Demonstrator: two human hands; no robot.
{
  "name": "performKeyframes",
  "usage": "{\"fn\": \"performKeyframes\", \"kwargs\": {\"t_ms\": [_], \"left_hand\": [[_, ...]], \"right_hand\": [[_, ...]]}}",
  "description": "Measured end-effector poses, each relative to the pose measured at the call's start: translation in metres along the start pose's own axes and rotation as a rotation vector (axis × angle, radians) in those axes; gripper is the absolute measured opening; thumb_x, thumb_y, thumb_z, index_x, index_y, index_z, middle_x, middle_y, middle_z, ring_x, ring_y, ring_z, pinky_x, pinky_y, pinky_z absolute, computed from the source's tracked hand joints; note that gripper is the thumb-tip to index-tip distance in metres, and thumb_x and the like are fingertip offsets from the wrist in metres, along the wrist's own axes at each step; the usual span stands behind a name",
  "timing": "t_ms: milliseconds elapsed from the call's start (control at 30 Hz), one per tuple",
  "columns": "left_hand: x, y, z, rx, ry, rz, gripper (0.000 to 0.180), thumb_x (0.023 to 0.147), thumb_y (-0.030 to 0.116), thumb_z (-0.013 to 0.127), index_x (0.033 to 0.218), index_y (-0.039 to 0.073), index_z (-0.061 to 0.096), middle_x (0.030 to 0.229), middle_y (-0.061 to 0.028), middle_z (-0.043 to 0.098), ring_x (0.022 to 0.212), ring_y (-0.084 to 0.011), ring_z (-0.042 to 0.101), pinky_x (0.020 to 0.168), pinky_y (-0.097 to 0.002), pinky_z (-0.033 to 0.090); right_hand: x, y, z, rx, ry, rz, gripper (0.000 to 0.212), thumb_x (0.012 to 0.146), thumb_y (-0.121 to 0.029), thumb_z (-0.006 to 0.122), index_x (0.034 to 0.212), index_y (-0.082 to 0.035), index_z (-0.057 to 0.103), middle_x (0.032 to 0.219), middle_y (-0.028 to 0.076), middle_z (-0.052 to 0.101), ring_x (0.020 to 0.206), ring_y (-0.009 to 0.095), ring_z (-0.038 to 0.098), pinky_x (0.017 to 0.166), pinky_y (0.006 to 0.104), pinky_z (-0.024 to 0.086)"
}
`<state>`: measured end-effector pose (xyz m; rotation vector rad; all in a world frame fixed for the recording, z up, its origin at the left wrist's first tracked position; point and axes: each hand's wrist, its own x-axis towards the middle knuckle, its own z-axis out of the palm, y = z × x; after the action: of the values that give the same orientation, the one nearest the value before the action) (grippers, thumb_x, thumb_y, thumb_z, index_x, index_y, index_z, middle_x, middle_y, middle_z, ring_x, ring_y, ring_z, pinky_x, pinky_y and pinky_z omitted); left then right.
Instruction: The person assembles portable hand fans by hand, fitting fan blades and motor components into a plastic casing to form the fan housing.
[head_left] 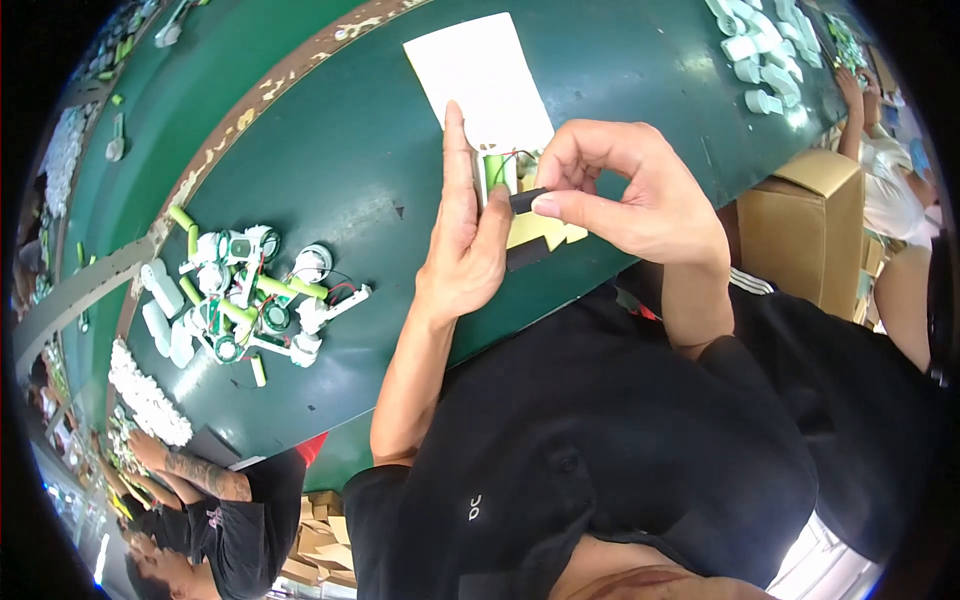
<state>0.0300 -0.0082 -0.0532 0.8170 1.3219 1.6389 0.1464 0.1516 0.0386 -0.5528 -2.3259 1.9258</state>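
Note:
My left hand has its fingers stretched upward. Its thumb presses against a small white housing, which holds a green battery cell with thin dark and red wires at its top. Between thumb and fingertips, my right hand pinches a small black strip beside the housing and the left thumb. Under both hands lie yellow sheets, with another black piece at their near edge. A white sheet lies just beyond the hands.
To the left is a heap of white fan-like assemblies with green cells and wires. White curved parts lie far right. A cardboard box stands at the right. A worn metal rail borders the green table. Other people work nearby.

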Motion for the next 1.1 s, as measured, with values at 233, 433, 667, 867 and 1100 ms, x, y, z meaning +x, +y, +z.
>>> {"fn": "performKeyframes", "kwargs": {"t_ms": [233, 433, 667, 867, 1100], "left_hand": [[0.002, 0.011, 0.001, -0.096, -0.015, 0.037, 0.087, 0.093, -0.009, 0.037, 0.165, -0.001, -0.011, 0.171, -0.0233, 0.014, 0.156, -0.0285, 0.024, 0.125, -0.0378, 0.023], [0.006, 0.013, -0.001, 0.243, -0.009, 0.141, 0.089, 0.09, -0.009, 0.039, 0.164, -0.004, -0.011, 0.172, -0.0275, 0.005, 0.159, -0.0354, 0.017, 0.127, -0.0428, 0.019], [0.005, 0.014, 0.0, 0.249, -0.013, 0.145, 0.09, 0.09, -0.01, 0.039, 0.163, -0.004, -0.013, 0.172, -0.0283, 0.004, 0.159, -0.0357, 0.015, 0.128, -0.0429, 0.018], [0.006, 0.016, -0.005, 0.187, -0.002, 0.151, 0.093, 0.088, -0.008, 0.038, 0.162, -0.003, -0.019, 0.172, -0.0289, 0.001, 0.16, -0.0367, 0.01, 0.128, -0.0444, 0.013], [0.006, 0.008, -0.008, 0.24, -0.006, 0.142, 0.093, 0.088, -0.008, 0.037, 0.161, -0.005, -0.021, 0.171, -0.0297, -0.005, 0.16, -0.0383, 0.008, 0.128, -0.0453, 0.014]], "right_hand": [[0.026, -0.006, -0.011, -0.047, -0.127, 0.111, 0.01, 0.093, -0.005, 0.074, 0.09, 0.0, 0.065, 0.076, 0.001, 0.065, 0.066, 0.007, 0.06, 0.06, 0.023, 0.049], [0.042, -0.022, -0.015, -0.218, -0.172, 0.12, 0.009, 0.092, -0.001, 0.072, 0.088, 0.003, 0.065, 0.069, 0.004, 0.064, 0.062, 0.008, 0.059, 0.058, 0.024, 0.049], [0.046, -0.02, -0.012, -0.186, -0.205, 0.112, 0.008, 0.093, -0.001, 0.068, 0.089, 0.003, 0.064, 0.071, 0.004, 0.064, 0.063, 0.009, 0.059, 0.058, 0.0263, 0.047], [0.043, -0.011, 0.001, -0.217, -0.092, -0.035, 0.007, 0.092, -0.002, 0.069, 0.092, 0.003, 0.064, 0.072, 0.006, 0.064, 0.065, 0.012, 0.061, 0.061, 0.0267, 0.05], [0.045, 0.003, 0.004, -0.395, -0.02, -0.159, 0.009, 0.087, -0.007, 0.069, 0.091, 0.001, 0.067, 0.091, 0.014, 0.066, 0.085, 0.026, 0.065, 0.078, 0.0391, 0.052]]}}
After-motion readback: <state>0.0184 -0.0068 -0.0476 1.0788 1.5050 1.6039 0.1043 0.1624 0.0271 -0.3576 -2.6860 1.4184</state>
